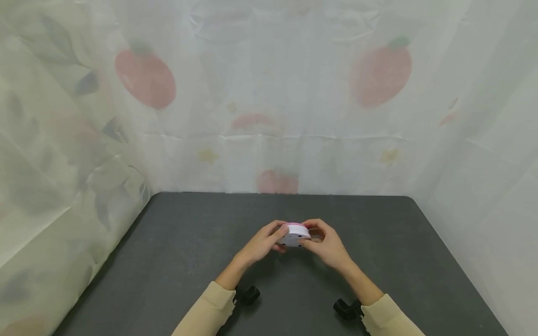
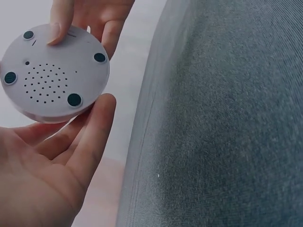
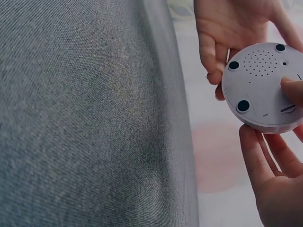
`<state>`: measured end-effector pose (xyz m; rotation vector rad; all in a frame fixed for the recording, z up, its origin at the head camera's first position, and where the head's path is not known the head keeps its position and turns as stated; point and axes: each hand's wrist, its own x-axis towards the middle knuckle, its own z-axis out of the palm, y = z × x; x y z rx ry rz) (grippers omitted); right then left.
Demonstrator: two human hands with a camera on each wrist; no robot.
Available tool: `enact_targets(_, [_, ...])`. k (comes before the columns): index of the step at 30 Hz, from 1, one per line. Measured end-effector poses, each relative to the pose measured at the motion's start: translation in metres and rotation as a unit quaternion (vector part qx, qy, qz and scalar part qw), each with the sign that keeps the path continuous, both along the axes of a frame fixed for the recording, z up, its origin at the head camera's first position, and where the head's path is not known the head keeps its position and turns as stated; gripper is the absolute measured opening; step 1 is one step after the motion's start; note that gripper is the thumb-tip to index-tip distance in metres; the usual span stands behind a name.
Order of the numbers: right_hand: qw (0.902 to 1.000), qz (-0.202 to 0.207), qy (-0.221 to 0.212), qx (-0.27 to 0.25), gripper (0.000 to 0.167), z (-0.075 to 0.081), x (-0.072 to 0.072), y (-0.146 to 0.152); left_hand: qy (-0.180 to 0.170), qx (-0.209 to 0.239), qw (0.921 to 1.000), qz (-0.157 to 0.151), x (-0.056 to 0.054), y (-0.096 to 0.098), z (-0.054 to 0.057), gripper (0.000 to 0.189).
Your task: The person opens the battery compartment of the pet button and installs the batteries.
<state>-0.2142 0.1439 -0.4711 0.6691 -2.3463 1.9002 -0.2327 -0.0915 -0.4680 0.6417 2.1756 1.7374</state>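
Note:
Both hands hold a round white disc-shaped device (image 1: 294,238) with a pink top, raised above the dark table. Its flat underside, tilted toward me, has a patch of small speaker-like holes, several dark round feet and some short slots. The left hand (image 1: 261,242) grips one side, thumb at the rim and fingers around the edge. On the opposite side is the right hand (image 1: 329,246); its thumb presses the underside near the slots, with the fingers behind the rim. In the left wrist view, the device (image 2: 57,80) hides part of the right-hand fingers.
The dark grey table (image 1: 189,233) stretches out below the hands. Pale curtains (image 1: 260,93) with fruit and leaf prints hang behind it and along both sides. Black wrist mounts (image 1: 250,295) sit by the cream sleeves (image 1: 206,310).

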Motion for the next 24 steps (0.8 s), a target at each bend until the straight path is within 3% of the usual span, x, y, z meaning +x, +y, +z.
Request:
enact_targets(7, [0.9998,0.018,0.007,0.0,0.042,0.003,-0.001,0.0,0.015,0.009,0.9998,0.004,-0.001,0.001,0.001,0.048])
enact_targets(15, [0.9977,0.054,-0.035,0.02,0.044,0.018,0.002,0.008,0.028,0.057,0.9979,0.008,-0.005,0.002,-0.004,0.045])
enact_targets(18, [0.9978,0.042,-0.045,0.025,0.042,0.021,0.002,0.008,0.054,0.054,0.9969,0.018,-0.004,0.002,-0.003,0.045])
enact_targets(20, [0.9977,0.034,-0.053,0.024,0.044,0.021,0.001,0.007,0.075,0.04,0.9961,0.024,0.003,0.002,0.008,0.046])
enact_targets(24, [0.9965,0.032,-0.076,0.015,0.051,0.024,-0.001,0.006,0.105,0.022,0.9938,0.032,0.003,0.001,0.007,0.051])
